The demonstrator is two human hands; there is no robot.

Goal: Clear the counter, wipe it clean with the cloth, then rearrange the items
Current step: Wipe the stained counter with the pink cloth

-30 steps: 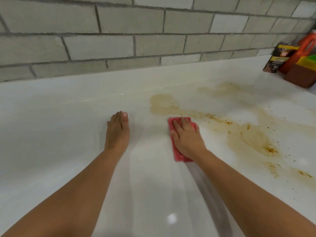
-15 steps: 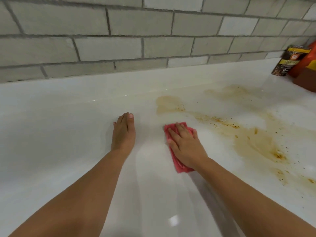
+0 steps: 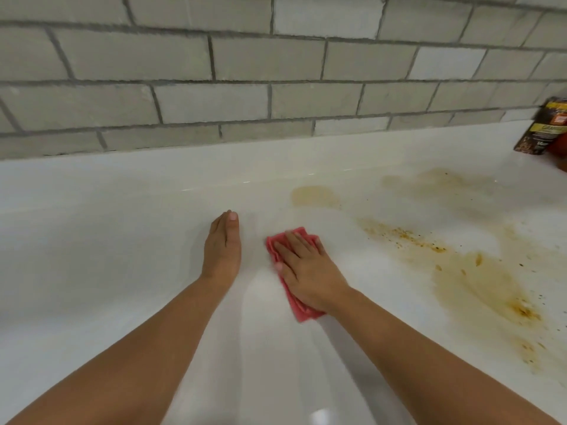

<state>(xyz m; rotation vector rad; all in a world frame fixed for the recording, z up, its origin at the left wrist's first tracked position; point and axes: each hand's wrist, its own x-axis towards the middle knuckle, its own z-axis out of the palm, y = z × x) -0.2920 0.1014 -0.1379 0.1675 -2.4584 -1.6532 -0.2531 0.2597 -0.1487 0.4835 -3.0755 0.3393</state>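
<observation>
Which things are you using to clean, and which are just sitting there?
For the cleaning:
- pink cloth
- right hand, pressing flat on the cloth
- left hand, resting on the counter
- brown stains, to the right of the cloth

Just sitting there:
- dark packet, far right by the wall
- tile wall

Counter (image 3: 92, 240): bears every item listed.
Cloth (image 3: 302, 314): on the counter, under the right hand (image 3: 310, 271); edges show beyond the fingertips and beside the wrist.
Left hand (image 3: 222, 250): on the counter, just left of the right hand, apart from the cloth.
Spill (image 3: 478, 283): on the counter, right of the right hand.
Packet (image 3: 543, 130): far right of the right hand, at the counter's back.
Tiled wall (image 3: 245, 99): behind the counter, beyond both hands.
</observation>
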